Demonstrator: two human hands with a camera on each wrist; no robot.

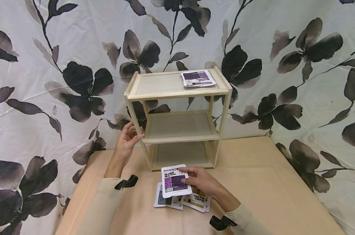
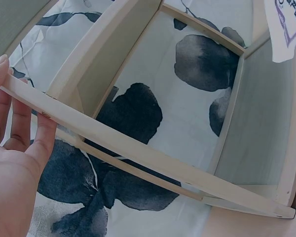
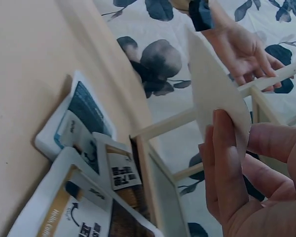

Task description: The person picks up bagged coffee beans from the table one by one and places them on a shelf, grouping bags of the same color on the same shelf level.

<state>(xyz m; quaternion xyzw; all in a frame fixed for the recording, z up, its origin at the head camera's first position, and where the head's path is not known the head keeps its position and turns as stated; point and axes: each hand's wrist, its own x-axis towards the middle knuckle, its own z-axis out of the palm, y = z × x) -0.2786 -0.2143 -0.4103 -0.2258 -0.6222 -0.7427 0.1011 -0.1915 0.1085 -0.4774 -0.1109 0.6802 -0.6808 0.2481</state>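
My left hand (image 1: 127, 142) grips the front left post (image 2: 101, 129) of a small wooden three-tier shelf (image 1: 180, 140), thumb on one side and fingers on the other. Between thumb and fingers, my right hand (image 1: 205, 183) pinches a white and purple packet (image 1: 174, 181) by its right edge, low in front of the shelf. The packet's plain pale back (image 3: 214, 81) faces the right wrist camera. Beneath it on the table lie several more packets, among them a dark blue-grey one (image 1: 162, 199) and a yellow-banded one (image 1: 196, 201), partly covered by the held packet.
Another purple packet (image 1: 198, 78) lies on the right part of the shelf's top tier. The middle tier (image 1: 180, 125) and bottom tier (image 1: 181, 153) are bare boards. Behind the peach-coloured table (image 1: 254, 182) hangs a white cloth with dark flowers (image 1: 177, 36).
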